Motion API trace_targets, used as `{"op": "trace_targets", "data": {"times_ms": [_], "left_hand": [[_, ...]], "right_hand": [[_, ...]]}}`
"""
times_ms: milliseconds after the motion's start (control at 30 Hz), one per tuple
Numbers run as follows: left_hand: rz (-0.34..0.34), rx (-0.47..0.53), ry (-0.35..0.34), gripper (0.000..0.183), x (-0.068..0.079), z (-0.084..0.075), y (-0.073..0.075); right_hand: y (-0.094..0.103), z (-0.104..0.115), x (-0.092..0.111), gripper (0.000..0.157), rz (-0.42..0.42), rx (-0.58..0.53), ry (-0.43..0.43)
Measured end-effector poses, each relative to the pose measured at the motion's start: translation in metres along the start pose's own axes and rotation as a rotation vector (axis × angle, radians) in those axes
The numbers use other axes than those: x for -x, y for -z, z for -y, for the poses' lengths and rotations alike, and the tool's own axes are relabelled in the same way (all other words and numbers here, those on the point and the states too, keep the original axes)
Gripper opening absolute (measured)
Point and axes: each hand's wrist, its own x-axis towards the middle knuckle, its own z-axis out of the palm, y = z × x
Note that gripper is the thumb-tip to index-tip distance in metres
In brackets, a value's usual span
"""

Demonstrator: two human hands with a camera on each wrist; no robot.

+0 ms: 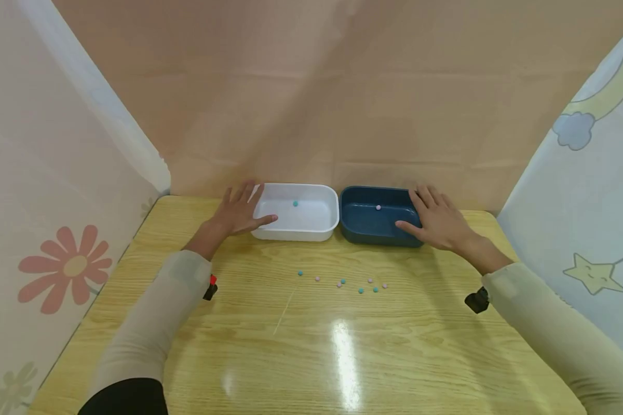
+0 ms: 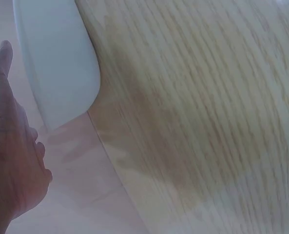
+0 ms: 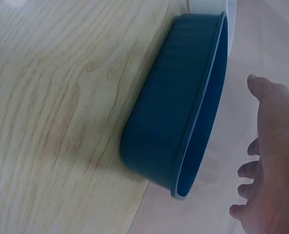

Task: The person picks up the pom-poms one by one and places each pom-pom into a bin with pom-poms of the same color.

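My left hand [image 1: 237, 216] is spread at the left end of a white rectangular container [image 1: 293, 235], its thumb over the near rim. At the right end of a dark blue container [image 1: 378, 237], my right hand [image 1: 440, 223] is spread the same way. Neither hand holds anything. Both wrist views show a gap between hand and container, so I cannot tell whether either touches. One small turquoise piece [image 1: 295, 203] lies in the white container. A small pink piece [image 1: 378, 207] lies in the dark blue one.
Several small pieces, turquoise [image 1: 300, 273] and pink [image 1: 318, 279], lie scattered on the wooden table [image 1: 270, 357] in front of the containers. A brown backdrop [image 1: 311, 115] stands behind them. Patterned panels [image 1: 602, 190] rise on both sides.
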Motion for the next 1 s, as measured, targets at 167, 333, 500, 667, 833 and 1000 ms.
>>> {"op": "trace_targets", "data": {"times_ms": [167, 333, 500, 667, 833, 1000], "left_hand": [[0.009, 0.006, -0.007, 0.104, 0.0, -0.003, -0.003], [0.006, 0.001, -0.018, 0.104, -0.003, -0.005, -0.007], [0.017, 0.0, -0.013, 0.103, -0.004, -0.009, -0.008], [0.021, -0.001, -0.005, 0.102, -0.006, -0.012, -0.009], [0.022, 0.0, 0.003, 0.102, -0.007, -0.014, -0.012], [0.028, 0.011, 0.002, 0.102, -0.008, -0.015, -0.014]], "right_hand": [[-0.002, 0.007, 0.0, 0.094, 0.017, -0.006, 0.023], [-0.001, 0.016, -0.001, 0.095, 0.021, -0.022, 0.049], [-0.002, 0.023, -0.002, 0.094, 0.002, -0.015, 0.075], [-0.006, 0.034, -0.002, 0.094, 0.006, -0.042, 0.086], [-0.01, 0.045, -0.003, 0.093, 0.002, -0.053, 0.11], [-0.011, 0.055, -0.004, 0.091, -0.02, -0.059, 0.142]]}}
